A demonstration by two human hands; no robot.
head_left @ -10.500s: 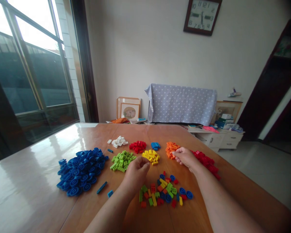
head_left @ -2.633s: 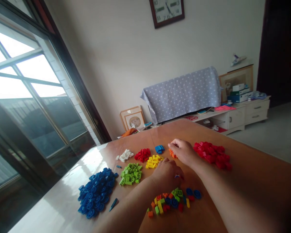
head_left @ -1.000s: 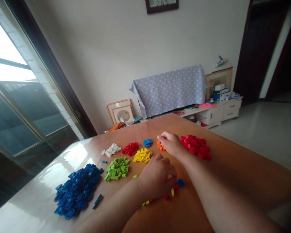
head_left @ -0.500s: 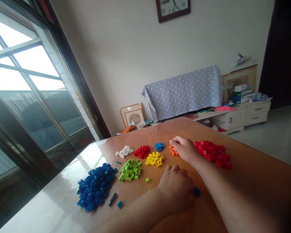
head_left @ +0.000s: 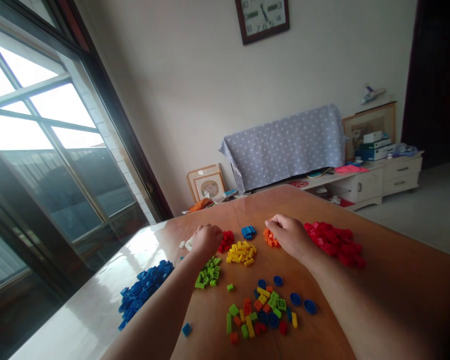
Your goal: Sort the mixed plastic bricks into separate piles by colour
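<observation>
My left hand [head_left: 207, 239] reaches across the table between the white bricks [head_left: 188, 244] and the small red bricks [head_left: 227, 241], partly covering both. Its fingers are curled, and what they hold, if anything, is hidden. Beside the orange bricks [head_left: 270, 239] is my right hand [head_left: 288, 235], thumb and fingers drawn together at the pile; I cannot see anything held. Under my left forearm lie lime green bricks [head_left: 209, 273], partly covered. Yellow bricks [head_left: 242, 253] and a small blue cluster [head_left: 248, 232] sit between the hands. A mixed group of coloured bricks [head_left: 262, 306] lies nearer me.
A heap of round dark blue pieces [head_left: 146, 286] is at the left, partly behind my left forearm. Larger red pieces [head_left: 333, 242] are heaped right of my right hand. Everything lies on a glossy brown table [head_left: 210, 345]. Beyond it stands a low white cabinet [head_left: 371, 187].
My left hand has moved forward and left from the near middle of the table to the white and red bricks, uncovering the mixed group. My right hand stays at the orange bricks.
</observation>
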